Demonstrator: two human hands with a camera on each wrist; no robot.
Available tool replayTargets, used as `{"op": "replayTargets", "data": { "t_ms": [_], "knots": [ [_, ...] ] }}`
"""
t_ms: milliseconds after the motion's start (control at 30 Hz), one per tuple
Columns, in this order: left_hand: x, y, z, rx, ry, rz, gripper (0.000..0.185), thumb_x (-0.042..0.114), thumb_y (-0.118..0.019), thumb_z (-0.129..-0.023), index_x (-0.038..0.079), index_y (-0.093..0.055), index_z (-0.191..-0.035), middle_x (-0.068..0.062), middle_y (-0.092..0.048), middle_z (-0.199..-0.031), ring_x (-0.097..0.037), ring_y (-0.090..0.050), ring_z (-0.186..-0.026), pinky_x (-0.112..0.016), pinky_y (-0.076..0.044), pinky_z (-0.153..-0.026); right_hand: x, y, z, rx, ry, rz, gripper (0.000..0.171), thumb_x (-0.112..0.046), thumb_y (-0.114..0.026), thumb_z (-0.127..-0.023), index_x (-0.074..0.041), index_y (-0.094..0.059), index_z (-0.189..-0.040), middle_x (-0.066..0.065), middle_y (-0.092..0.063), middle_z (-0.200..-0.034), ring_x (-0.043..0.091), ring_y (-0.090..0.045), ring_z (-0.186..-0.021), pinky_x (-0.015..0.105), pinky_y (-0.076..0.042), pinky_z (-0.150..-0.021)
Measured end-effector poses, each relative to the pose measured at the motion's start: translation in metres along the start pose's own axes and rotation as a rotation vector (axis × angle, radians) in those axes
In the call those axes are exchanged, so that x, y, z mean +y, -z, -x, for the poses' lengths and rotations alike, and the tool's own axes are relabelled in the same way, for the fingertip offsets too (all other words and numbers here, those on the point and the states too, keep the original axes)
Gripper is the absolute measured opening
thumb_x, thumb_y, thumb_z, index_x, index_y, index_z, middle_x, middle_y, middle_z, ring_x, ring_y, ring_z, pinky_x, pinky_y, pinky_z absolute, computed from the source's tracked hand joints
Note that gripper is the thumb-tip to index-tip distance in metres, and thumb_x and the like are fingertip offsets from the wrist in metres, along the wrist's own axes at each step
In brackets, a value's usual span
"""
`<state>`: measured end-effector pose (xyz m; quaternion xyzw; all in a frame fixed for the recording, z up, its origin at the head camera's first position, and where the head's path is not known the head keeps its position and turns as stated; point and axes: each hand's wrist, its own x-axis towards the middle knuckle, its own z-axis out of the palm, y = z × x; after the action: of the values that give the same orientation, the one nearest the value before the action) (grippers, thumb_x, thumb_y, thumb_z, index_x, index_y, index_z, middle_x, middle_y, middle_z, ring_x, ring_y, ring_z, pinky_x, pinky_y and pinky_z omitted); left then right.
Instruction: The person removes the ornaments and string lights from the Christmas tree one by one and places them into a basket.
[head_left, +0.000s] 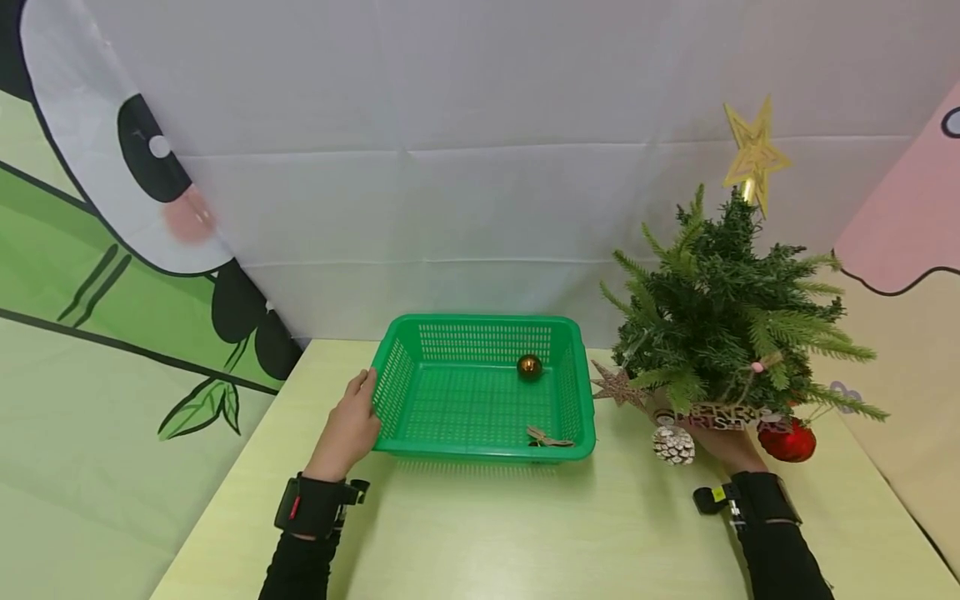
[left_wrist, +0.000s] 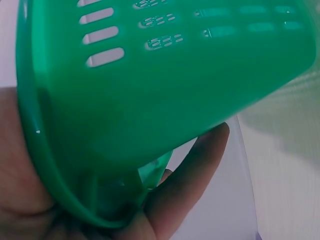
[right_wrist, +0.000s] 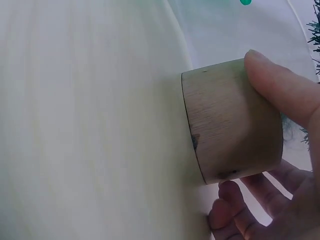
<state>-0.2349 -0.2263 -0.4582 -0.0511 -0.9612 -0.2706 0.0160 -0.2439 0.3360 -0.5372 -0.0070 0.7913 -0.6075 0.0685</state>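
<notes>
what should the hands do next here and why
Probably free the right hand from the tree's wooden base and pick off one ornament, perhaps the red bauble. The left hand already grips the green basket, which holds a gold ball, while the tree still carries decorations.

Green slotted plastic basket (head_left: 480,392), rectangular, upright on the surface, left of the tree; its left wall is held at the rim. Small artificial Christmas tree (head_left: 731,317), upright, right of the basket, gold star on top, ornaments hanging low. Its round wooden base (right_wrist: 232,122) sits on the surface, gripped around the sides.
</notes>
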Motion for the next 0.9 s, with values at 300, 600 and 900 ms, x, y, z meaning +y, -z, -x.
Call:
{"op": "replayTargets", "data": {
  "t_ms": [300, 600, 900],
  "knots": [
    [0.0, 0.0001, -0.0016, -0.004, 0.004, 0.004, 0.068, -0.01, -0.034, -0.096, -0.009, -0.018, -0.162, -0.035, -0.019, -0.165, -0.048, -0.058, -0.118, -0.039, -0.036, -0.067, -0.0004, 0.0027, 0.0024, 0.085, -0.074, 0.35, 0.095, -0.025, -0.062, -0.103, 0.01, 0.003, -0.161, 0.042, -0.011, -0.161, 0.061, -0.018, -0.147, 0.068, -0.029, -0.118],
    [-0.0053, 0.0031, -0.0047, 0.007, 0.016, -0.021, 0.07, -0.011, -0.037, -0.094, -0.011, -0.018, -0.161, -0.037, -0.019, -0.164, -0.055, -0.049, -0.133, -0.044, -0.041, -0.073, -0.0007, 0.0036, 0.0003, 0.078, -0.056, 0.345, 0.096, -0.03, -0.063, -0.103, 0.011, 0.001, -0.162, 0.042, -0.012, -0.161, 0.062, -0.018, -0.148, 0.069, -0.03, -0.117],
    [-0.0031, 0.0038, -0.0043, 0.042, 0.011, -0.075, 0.06, 0.002, -0.046, -0.105, -0.011, -0.024, -0.16, -0.037, -0.025, -0.162, -0.056, -0.051, -0.132, -0.056, -0.053, -0.087, -0.0035, 0.0, 0.0019, 0.099, -0.072, 0.374, 0.097, -0.03, -0.064, -0.101, 0.011, 0.0, -0.161, 0.041, -0.012, -0.16, 0.061, -0.019, -0.147, 0.068, -0.029, -0.118]
  ]
}}
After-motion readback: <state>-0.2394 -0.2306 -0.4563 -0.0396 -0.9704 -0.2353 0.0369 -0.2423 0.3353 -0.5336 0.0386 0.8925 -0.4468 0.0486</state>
